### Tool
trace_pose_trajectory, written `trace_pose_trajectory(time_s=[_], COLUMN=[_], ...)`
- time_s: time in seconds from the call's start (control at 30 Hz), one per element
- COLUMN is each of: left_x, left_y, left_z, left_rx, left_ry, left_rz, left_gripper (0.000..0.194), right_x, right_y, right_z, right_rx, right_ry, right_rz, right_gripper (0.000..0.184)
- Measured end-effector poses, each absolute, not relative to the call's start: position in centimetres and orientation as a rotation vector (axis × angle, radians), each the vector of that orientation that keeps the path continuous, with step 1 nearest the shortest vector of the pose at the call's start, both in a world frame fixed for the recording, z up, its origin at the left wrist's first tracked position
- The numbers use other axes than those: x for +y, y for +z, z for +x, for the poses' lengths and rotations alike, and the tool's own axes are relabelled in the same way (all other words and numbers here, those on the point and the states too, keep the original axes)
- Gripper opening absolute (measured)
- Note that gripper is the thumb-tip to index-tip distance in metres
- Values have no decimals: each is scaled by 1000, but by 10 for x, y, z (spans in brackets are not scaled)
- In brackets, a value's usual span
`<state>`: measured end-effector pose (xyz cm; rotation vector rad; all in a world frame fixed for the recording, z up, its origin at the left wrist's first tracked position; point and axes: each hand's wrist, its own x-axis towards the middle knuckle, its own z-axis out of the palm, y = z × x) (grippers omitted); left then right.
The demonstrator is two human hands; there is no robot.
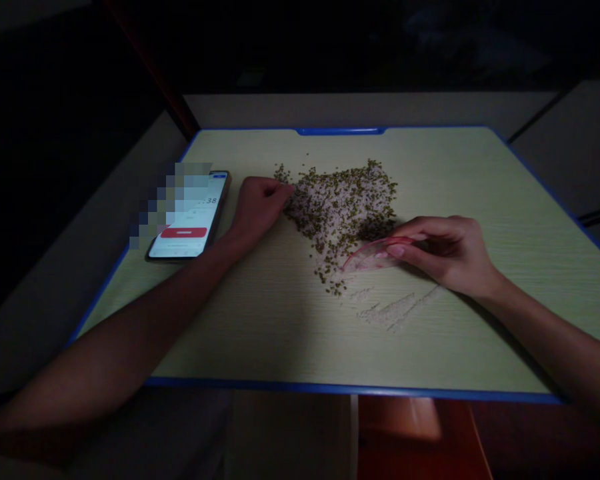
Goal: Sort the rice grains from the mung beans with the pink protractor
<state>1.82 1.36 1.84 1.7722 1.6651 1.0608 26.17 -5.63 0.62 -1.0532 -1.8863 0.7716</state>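
A spread pile of green beans mixed with pale rice-like grains covers the middle of the table. At its left edge is my left hand, closed, with thumb and fingers together in a pinch at the beans. Whatever is between those fingertips is too small to make out. My right hand grips a clear plastic piece with a curved red edge between thumb and fingers. That piece is held tilted against the pile's lower right side. Streaks of fine pale grains lie on the table below it.
The pale wood-grain table has a blue rim and a blue handle-like strip at the far edge. A lit phone lies at the left, beside my left forearm. Something orange-red stands below the front edge. The surroundings are dark.
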Motion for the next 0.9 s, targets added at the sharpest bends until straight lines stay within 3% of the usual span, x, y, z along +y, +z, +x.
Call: trace_pose_trajectory(time_s=[0.9], left_x=[13], left_y=[19], left_z=[19], left_rx=[1638], left_ry=[1079], left_rz=[1747], left_gripper=[37], right_x=[-58], right_y=[11], right_z=[264], right_rx=[-1939], right_ry=[820], right_rz=[-1032], right_gripper=[3])
